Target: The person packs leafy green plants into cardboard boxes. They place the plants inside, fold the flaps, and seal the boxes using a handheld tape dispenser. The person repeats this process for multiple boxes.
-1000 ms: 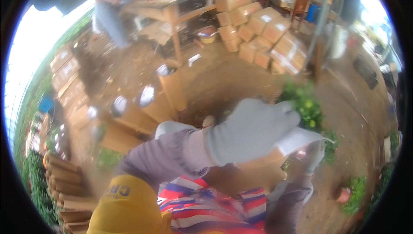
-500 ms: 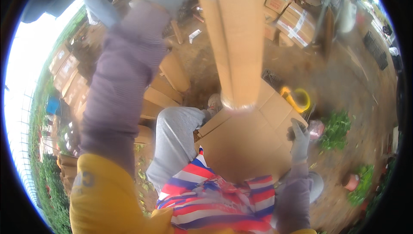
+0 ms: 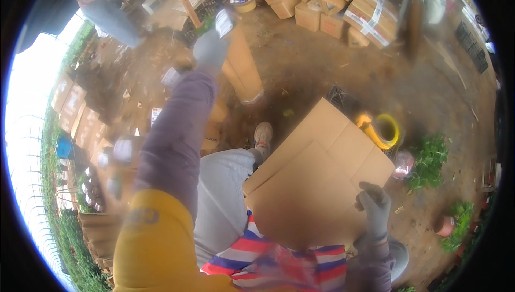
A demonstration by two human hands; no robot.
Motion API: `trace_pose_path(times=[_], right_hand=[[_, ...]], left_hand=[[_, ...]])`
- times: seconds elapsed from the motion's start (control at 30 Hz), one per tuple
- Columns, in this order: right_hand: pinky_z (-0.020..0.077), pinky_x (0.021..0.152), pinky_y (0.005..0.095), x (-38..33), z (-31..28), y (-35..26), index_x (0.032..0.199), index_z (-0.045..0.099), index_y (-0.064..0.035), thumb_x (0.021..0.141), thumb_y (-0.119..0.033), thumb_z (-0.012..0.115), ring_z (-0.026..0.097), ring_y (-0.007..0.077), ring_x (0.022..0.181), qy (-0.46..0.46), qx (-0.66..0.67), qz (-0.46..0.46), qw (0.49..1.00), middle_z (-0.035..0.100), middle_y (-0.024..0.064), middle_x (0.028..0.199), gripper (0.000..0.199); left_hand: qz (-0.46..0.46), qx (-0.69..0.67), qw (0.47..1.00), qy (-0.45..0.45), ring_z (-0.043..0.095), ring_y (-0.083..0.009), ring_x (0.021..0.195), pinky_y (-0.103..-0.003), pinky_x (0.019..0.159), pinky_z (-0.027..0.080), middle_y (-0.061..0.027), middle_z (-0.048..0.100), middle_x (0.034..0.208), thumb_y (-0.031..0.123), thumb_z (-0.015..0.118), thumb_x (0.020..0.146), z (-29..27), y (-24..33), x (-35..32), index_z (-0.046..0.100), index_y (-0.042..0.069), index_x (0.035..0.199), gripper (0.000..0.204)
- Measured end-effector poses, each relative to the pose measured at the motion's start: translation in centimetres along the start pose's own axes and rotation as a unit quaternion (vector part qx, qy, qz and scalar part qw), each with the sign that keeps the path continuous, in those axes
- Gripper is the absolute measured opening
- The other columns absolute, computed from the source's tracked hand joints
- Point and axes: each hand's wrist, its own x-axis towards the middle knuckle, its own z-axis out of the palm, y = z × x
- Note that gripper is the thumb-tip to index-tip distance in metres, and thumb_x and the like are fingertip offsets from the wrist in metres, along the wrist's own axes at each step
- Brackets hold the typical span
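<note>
My left arm reaches forward, and the gray-gloved left hand (image 3: 210, 50) is closed at the upper end of a tall, narrow cardboard box (image 3: 245, 72). A white label (image 3: 223, 22) shows beside its blurred fingers. Clear tape glints along the box's lower end. Across my lap lies a flat, folded cardboard piece (image 3: 316, 179), partly over a red, white and blue striped cloth (image 3: 252, 246). At that cardboard's right edge is my right hand (image 3: 374, 209), also gray-gloved. Its fingers are loosely bent, with a gap to the thumb and nothing visible between them.
Sealed cartons (image 3: 327, 7) are piled at the far right. A yellow tape roll (image 3: 387, 130) sits by a black crate (image 3: 338, 97) near leafy plants (image 3: 429, 163). More cardboard boxes (image 3: 80, 112) stand at left. Another person (image 3: 107, 13) is at the far left.
My left hand has carried the tall box away from above my lap, forward and left, lower down. The flat cardboard on my lap is less covered. My right hand has shifted slightly down.
</note>
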Motion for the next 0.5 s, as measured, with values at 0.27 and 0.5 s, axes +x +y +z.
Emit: trace_pose_path(times=[0.27, 0.5], right_hand=[[0.0474, 0.062, 0.0236, 0.8, 0.8, 0.0, 0.113, 0.066, 0.0023, 0.091, -0.005, 0.062, 0.058, 0.0107, 0.066, 0.001, -0.033, 0.053, 0.998, 0.064, 0.0042, 0.079, 0.024], [0.0495, 0.065, 0.0244, 0.9, 1.0, 0.6, 0.116, 0.066, 0.0032, 0.093, -0.008, 0.062, 0.06, 0.0119, 0.069, -0.038, -0.086, 0.039, 0.995, 0.065, 0.0056, 0.082, 0.026]], left_hand=[[-0.107, -0.007, 0.994, -0.015, 0.069, -0.0362, 0.102, -0.046, 0.088, 0.053, -0.0187, 0.072, 0.105, 0.035, 0.071, 0.084, 5.9, -7.7, 1.5, 0.069, 0.004, 0.109, 0.04], [-0.033, -0.106, 0.984, -0.139, 0.07, -0.0208, 0.084, -0.036, 0.075, 0.055, -0.0097, 0.073, 0.095, 0.024, 0.081, 0.075, 3.1, -10.6, 2.6, 0.068, 0.004, 0.112, 0.044]])
